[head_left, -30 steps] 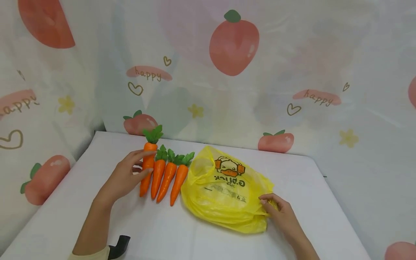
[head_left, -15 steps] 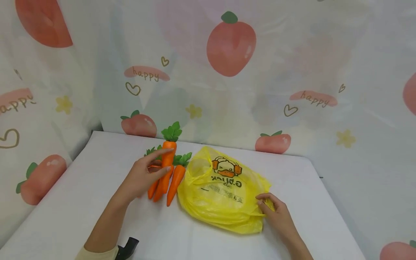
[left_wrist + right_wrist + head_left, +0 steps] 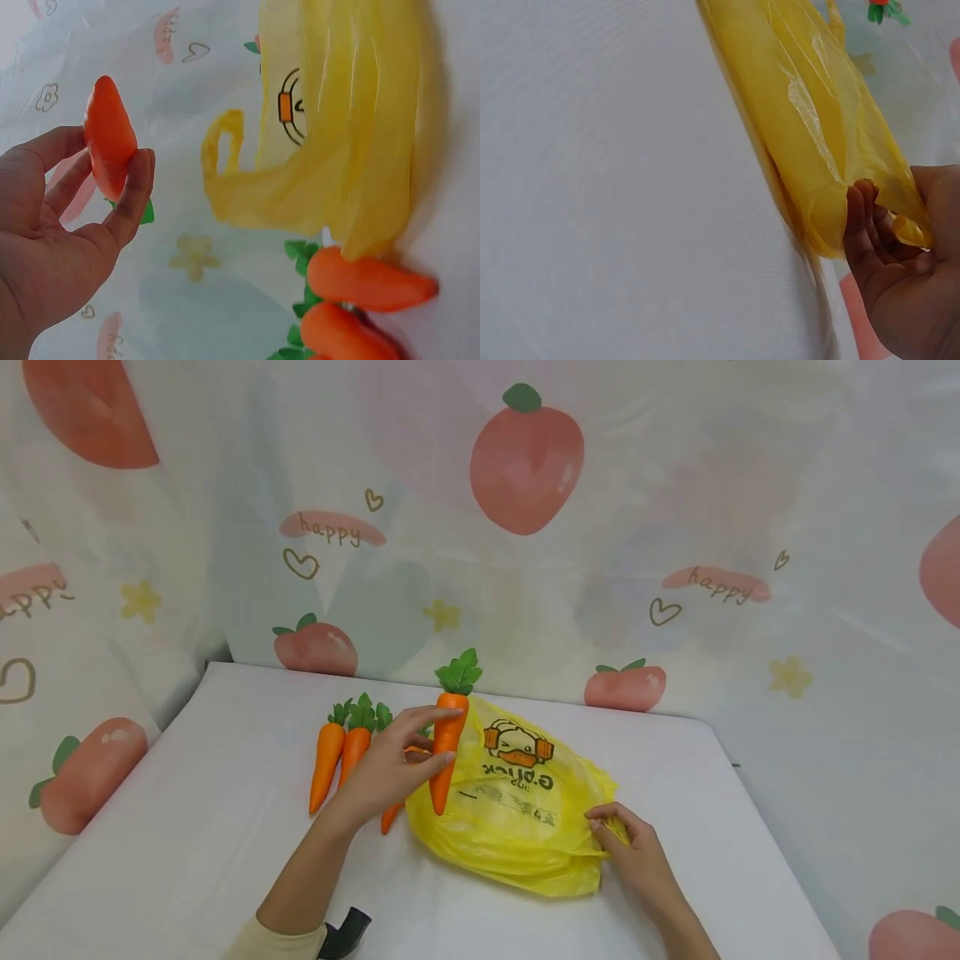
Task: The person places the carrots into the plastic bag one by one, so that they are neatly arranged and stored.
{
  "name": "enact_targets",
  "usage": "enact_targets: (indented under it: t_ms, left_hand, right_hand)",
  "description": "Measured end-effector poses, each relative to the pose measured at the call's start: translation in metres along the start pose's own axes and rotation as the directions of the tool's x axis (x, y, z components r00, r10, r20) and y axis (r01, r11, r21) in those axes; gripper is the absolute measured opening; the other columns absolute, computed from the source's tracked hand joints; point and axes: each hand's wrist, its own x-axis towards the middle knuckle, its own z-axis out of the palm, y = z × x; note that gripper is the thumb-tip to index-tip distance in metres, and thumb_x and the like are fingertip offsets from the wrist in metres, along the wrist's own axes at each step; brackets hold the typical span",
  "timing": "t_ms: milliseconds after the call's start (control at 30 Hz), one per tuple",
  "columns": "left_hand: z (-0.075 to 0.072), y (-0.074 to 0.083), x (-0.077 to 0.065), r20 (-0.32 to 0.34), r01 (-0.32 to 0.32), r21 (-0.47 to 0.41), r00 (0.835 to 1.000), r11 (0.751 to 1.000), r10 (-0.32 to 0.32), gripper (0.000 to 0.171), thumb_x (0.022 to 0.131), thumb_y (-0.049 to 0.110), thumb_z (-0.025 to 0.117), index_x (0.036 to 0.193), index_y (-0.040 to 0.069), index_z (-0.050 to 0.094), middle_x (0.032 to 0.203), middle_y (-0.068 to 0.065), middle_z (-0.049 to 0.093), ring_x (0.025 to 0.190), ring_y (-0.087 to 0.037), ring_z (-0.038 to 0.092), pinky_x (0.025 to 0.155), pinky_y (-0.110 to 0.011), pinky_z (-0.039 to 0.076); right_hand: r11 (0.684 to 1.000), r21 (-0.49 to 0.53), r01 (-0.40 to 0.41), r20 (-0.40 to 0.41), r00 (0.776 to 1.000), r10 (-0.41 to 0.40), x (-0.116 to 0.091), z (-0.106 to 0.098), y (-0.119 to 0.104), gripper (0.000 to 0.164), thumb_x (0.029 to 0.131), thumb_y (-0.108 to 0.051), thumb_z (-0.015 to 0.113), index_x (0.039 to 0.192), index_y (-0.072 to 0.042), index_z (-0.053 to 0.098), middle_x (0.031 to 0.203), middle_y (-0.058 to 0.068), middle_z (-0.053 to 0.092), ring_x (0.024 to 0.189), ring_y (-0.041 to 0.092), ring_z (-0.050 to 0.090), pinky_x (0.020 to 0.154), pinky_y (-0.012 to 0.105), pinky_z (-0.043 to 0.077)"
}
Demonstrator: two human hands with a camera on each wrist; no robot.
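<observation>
My left hand pinches an orange carrot with a green leafy top, between thumb and fingertips. It is upright, tip down, in front of the left part of a yellow plastic bag. In the left wrist view the held carrot is apart from the bag, whose handle loop sticks out. The bag lies on the table, printed with a duck. My right hand pinches the bag's right end; in the right wrist view its fingers curl at the film.
Several more carrots lie side by side left of the bag, partly hidden by my left hand. A white cloth covers the table. Fruit-printed curtains stand behind and at the sides. A black piece sits at my left cuff.
My left hand has carried the carrot rightward from the left end of the row to in front of the bag. That uncovers another carrot lying there. My right hand keeps its hold on the bag.
</observation>
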Motion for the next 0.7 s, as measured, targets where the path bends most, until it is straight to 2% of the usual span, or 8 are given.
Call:
enact_targets:
  t_ms: [100, 200, 267, 367, 467, 500, 600, 700]
  left_hand:
    - [0.011, -0.001, 0.003, 0.013, 0.004, 0.008, 1.000, 1.000, -0.005, 0.053, 0.097, 0.016, 0.076, 0.143, 0.036, 0.060, 0.151, 0.004, 0.046, 0.106, -0.024, 0.065, 0.087, -0.037, 0.058]
    - [0.022, -0.002, 0.005, 0.046, 0.001, -0.008, 0.999, 1.000, -0.001, 0.053, 0.097, 0.016, 0.075, 0.143, 0.038, 0.060, 0.150, 0.006, 0.047, 0.106, -0.023, 0.065, 0.085, -0.037, 0.058]
    - [0.029, -0.002, 0.006, 0.073, 0.002, -0.012, 0.997, 1.000, -0.001, 0.052, 0.098, 0.017, 0.075, 0.143, 0.038, 0.059, 0.149, 0.007, 0.048, 0.106, -0.022, 0.065, 0.084, -0.036, 0.058]
    - [0.039, -0.003, 0.008, 0.108, -0.008, -0.019, 0.994, 1.000, 0.010, 0.051, 0.098, 0.018, 0.074, 0.144, 0.037, 0.060, 0.147, 0.006, 0.049, 0.105, -0.022, 0.064, 0.084, -0.035, 0.057]
    - [0.047, -0.004, 0.009, 0.129, -0.014, -0.023, 0.992, 1.000, 0.017, 0.049, 0.099, 0.018, 0.073, 0.143, 0.034, 0.060, 0.146, 0.004, 0.050, 0.103, -0.022, 0.063, 0.085, -0.036, 0.057]
    - [0.050, -0.005, 0.009, 0.135, -0.012, -0.029, 0.991, 1.000, 0.016, 0.048, 0.099, 0.018, 0.073, 0.143, 0.034, 0.061, 0.146, 0.003, 0.050, 0.103, -0.022, 0.063, 0.085, -0.036, 0.057]
    - [0.058, -0.009, 0.010, 0.162, 0.004, -0.037, 0.987, 0.999, 0.002, 0.047, 0.100, 0.019, 0.072, 0.144, 0.032, 0.060, 0.146, 0.002, 0.050, 0.103, -0.022, 0.062, 0.084, -0.036, 0.057]
    - [0.065, -0.014, 0.013, 0.178, 0.019, -0.028, 0.984, 0.999, -0.014, 0.047, 0.100, 0.019, 0.071, 0.144, 0.031, 0.060, 0.145, 0.000, 0.051, 0.104, -0.022, 0.060, 0.082, -0.035, 0.057]
  right_hand:
    - [1.000, -0.003, 0.001, -0.001, 1.000, -0.001, 0.000, 0.000, 0.000, 0.020, 0.106, -0.022, 0.062, 0.120, -0.009, 0.069, 0.130, 0.007, 0.063, 0.130, 0.020, 0.046, 0.098, 0.015, 0.036]
    - [1.000, -0.001, -0.003, 0.001, 1.000, 0.003, 0.000, 0.000, 0.001, 0.020, 0.106, -0.021, 0.062, 0.120, -0.009, 0.069, 0.130, 0.007, 0.063, 0.129, 0.020, 0.046, 0.095, 0.012, 0.036]
    - [1.000, 0.000, -0.006, -0.001, 1.000, 0.006, 0.000, 0.000, 0.000, 0.020, 0.106, -0.021, 0.062, 0.120, -0.008, 0.069, 0.130, 0.007, 0.063, 0.129, 0.020, 0.046, 0.098, 0.017, 0.037]
    - [1.000, 0.012, 0.010, -0.007, 1.000, -0.010, -0.001, 0.000, 0.001, 0.020, 0.106, -0.021, 0.062, 0.119, -0.007, 0.068, 0.129, 0.009, 0.063, 0.132, 0.022, 0.045, 0.110, 0.033, 0.036]
    - [0.999, 0.018, 0.034, -0.014, 0.999, -0.034, -0.001, 0.001, 0.003, 0.021, 0.106, -0.021, 0.062, 0.118, -0.006, 0.069, 0.129, 0.009, 0.063, 0.137, 0.022, 0.043, 0.112, 0.028, 0.033]
    - [0.999, 0.022, 0.040, -0.015, 0.999, -0.040, -0.001, 0.001, 0.003, 0.021, 0.106, -0.021, 0.062, 0.118, -0.006, 0.069, 0.129, 0.009, 0.064, 0.138, 0.022, 0.043, 0.111, 0.022, 0.033]
    - [0.999, 0.029, 0.044, -0.018, 0.999, -0.044, -0.002, 0.001, 0.002, 0.021, 0.106, -0.022, 0.062, 0.118, -0.006, 0.069, 0.129, 0.008, 0.064, 0.136, 0.020, 0.044, 0.098, 0.007, 0.032]
    - [0.998, 0.044, 0.052, -0.021, 0.998, -0.051, -0.002, 0.000, 0.001, 0.021, 0.106, -0.021, 0.061, 0.119, -0.005, 0.068, 0.130, 0.009, 0.064, 0.132, 0.019, 0.045, 0.096, 0.008, 0.036]
